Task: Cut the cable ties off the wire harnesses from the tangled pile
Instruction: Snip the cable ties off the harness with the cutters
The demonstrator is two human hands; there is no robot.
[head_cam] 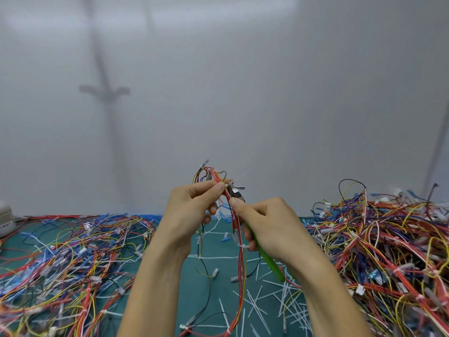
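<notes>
My left hand [192, 210] pinches the top of a wire harness [239, 251] of red, yellow and black wires, held up above the table. My right hand [269, 222] grips green-handled cutters [267, 259]. Their metal jaws [234, 193] sit at a white cable tie [229, 184] just beside my left fingertips. Whether the jaws touch the tie is unclear. Another white tie [243, 246] wraps the harness lower down. The harness hangs to the green mat [213, 249].
A large tangled pile of wires [388, 244] fills the right side of the table. Another spread of wires [68, 259] covers the left. Several cut white tie pieces [257, 305] lie on the mat between my arms. A white device [6, 217] stands at the far left.
</notes>
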